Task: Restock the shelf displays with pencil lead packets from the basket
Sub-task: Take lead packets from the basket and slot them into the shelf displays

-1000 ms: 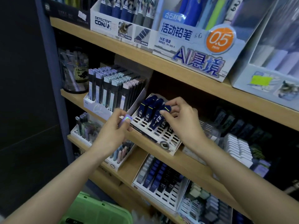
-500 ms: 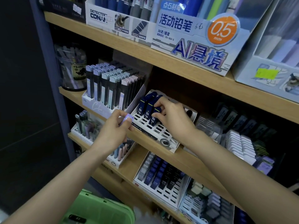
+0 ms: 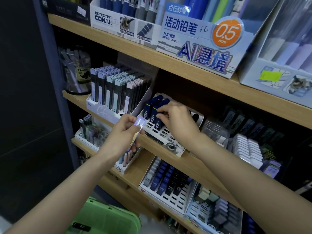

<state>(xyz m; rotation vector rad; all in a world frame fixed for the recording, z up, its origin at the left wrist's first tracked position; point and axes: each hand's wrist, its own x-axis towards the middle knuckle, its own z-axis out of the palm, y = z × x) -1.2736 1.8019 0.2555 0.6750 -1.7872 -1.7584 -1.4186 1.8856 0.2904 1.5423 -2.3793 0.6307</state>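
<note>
**Seating a dark blue lead packet in the white rack**

Your right grip (image 3: 177,122) is curled over the back rows of a white slotted rack (image 3: 170,144). Its fingertips pinch one of the dark blue packets (image 3: 152,114) standing there. Your left grip (image 3: 123,132) pinches a glossy packet (image 3: 139,124) between thumb and fingers. That packet sits just beside the rack's left corner, above the front edge of the middle shelf (image 3: 194,159).

To do this step well, I judge you should keep the blue packet upright and press it straight down into its slot. Stop when it stands level with its neighbours, and release it only once it stands alone. Hold the left packet apart from the rack meanwhile (its shine hides any print, so I cannot tell its kind).

The white rack holds blue packets in its back rows, with rows of slots showing in front of them. To its left, a taller display (image 3: 116,93) is packed with pastel-capped cases. On the shelf below, a second slotted rack (image 3: 168,186) holds grey, blue and black packets. The green basket (image 3: 104,217) sits at the bottom of the view, and its contents are out of sight.
</note>
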